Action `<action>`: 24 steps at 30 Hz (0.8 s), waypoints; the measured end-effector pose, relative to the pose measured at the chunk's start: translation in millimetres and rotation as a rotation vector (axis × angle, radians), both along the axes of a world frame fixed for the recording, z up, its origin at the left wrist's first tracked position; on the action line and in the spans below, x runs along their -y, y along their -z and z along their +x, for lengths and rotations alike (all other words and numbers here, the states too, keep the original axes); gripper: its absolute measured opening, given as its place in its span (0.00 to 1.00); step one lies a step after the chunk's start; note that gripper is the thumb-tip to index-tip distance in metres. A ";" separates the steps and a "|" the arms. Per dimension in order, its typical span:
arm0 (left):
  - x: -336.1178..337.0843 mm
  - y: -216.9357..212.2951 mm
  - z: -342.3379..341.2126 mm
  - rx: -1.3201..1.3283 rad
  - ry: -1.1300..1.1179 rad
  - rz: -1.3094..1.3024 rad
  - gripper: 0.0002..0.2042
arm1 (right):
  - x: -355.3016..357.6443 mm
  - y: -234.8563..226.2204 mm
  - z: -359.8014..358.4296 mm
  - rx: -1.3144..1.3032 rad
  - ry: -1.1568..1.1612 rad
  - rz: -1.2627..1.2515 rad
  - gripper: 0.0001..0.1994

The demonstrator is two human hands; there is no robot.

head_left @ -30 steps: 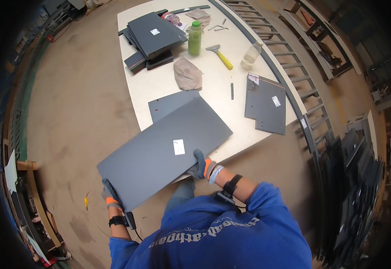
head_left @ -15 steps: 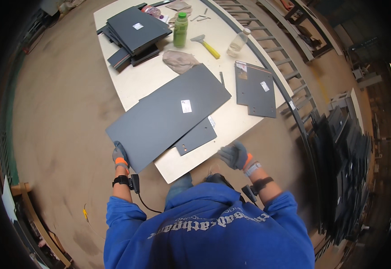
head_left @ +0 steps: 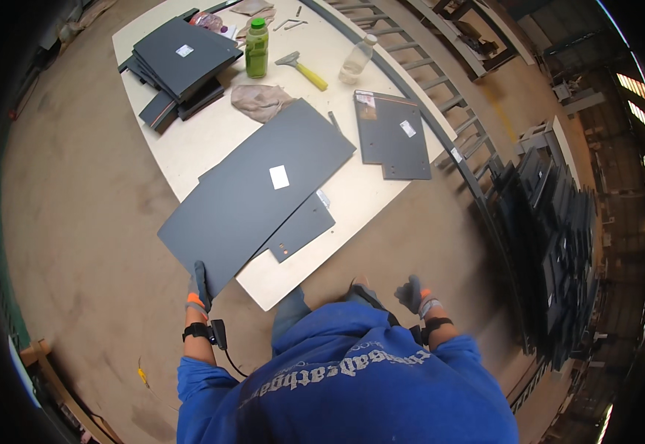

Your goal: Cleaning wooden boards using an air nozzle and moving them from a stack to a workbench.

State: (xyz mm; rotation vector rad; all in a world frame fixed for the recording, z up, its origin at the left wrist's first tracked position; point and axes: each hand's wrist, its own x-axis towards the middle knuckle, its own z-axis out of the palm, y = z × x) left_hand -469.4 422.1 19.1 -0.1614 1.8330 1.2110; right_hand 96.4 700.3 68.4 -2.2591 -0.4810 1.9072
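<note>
My left hand (head_left: 199, 286), in a dark glove with an orange cuff, grips the near left end of a large dark grey panel (head_left: 252, 200). This panel lies slantwise, with that end jutting past the table (head_left: 263, 290). Beneath its right side a smaller grey plate (head_left: 300, 231) with holes shows in part. My gloved right hand (head_left: 411, 294) is off the table, over the floor, holding nothing, with its fingers loosely apart. Another notched grey plate (head_left: 393, 140) rests on the table to the right.
Grey panels (head_left: 182, 59) are stacked at the far left. Near them are a green bottle (head_left: 257, 50), a yellow-handled scraper (head_left: 304, 70), a rag (head_left: 259, 102) and a clear bottle (head_left: 357, 59). A roller rack (head_left: 448, 106) runs along the right side; many dark panels (head_left: 552, 251) stand beyond.
My right hand has moved right, away from the table's near edge. My left hand has slid slightly toward the panel's near corner. The whole view has shifted.
</note>
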 end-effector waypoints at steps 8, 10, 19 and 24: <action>-106.4 -108.9 21.8 -1.021 0.361 -0.419 0.33 | -13.4 -43.8 -29.1 -0.065 -0.124 0.147 0.25; -153.4 -126.7 42.5 -1.054 0.646 -0.293 0.30 | -11.6 -50.3 -19.2 -0.124 -0.127 0.216 0.24; -324.2 -179.6 327.1 -0.807 1.854 0.152 0.29 | 132.8 93.5 203.8 -0.241 0.602 0.371 0.24; -365.1 -176.6 503.1 -0.843 2.239 0.210 0.28 | 329.9 88.3 278.7 0.397 0.852 0.190 0.19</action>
